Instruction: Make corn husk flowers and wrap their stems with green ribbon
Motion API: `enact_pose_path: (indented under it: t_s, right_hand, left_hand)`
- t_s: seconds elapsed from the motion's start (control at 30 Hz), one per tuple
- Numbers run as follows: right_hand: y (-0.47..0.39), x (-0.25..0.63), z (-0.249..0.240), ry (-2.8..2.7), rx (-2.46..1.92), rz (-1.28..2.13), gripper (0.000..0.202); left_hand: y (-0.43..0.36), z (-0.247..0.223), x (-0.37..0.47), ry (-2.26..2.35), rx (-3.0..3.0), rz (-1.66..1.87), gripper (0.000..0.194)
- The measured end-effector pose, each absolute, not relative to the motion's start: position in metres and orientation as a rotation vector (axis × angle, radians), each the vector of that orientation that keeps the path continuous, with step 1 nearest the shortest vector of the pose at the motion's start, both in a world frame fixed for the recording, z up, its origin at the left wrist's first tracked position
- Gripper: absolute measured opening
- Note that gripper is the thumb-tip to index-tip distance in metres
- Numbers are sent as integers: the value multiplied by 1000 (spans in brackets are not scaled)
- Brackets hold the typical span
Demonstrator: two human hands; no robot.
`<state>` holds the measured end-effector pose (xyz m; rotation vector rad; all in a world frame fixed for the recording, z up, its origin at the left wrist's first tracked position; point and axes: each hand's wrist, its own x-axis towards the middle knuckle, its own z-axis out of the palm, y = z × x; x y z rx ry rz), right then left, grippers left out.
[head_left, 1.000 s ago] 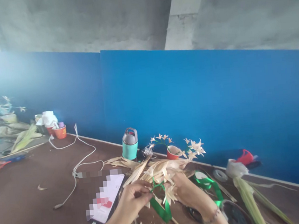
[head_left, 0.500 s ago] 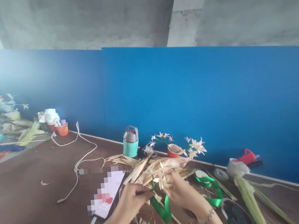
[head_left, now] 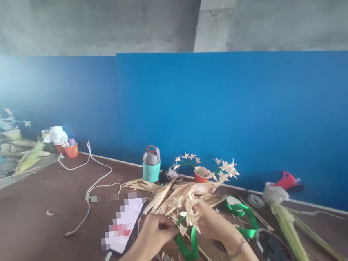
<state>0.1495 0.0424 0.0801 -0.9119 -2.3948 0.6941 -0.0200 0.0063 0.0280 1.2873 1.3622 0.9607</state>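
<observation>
Ribbon (head_left: pixel 187 255) sags between left fingers (head_left: pixel 170 231), seemingly pinched on its end, and right hand (head_left: pixel 212 222), grip hidden by blossoms (head_left: pixel 190 215).

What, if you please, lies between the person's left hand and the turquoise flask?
Dried husks lie between the left hand and the turquoise flask, as the head view shows.

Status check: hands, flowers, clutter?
Left hand pinching green ribbon. Right hand at pale flowers, grip hidden. Dried husks close beyond both hands.
</observation>
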Motion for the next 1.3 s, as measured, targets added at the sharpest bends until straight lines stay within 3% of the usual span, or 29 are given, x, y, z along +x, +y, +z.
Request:
enact_pose_path:
  t_s: [0.3,0.5,0.7,0.9,1.3]
  right_hand:
    - [42,150,82,-2230,-793,1052,15]
    - [53,156,68,-1954,-874,1064,39]
    - [47,134,57,-1661,-1086,1471,28]
    - [38,102,51,-1246,-1105,1376,32]
    - [41,106,50,-1276,-990,1493,27]
  left_hand:
    - [8,26,-21,1144,990,901,25]
    - [10,29,-22,1203,900,1096,28]
    - [11,29,-22,1229,843,1254,31]
    - [10,28,-20,1246,859,1253,34]
    - [11,28,-21,1139,780,1215,36]
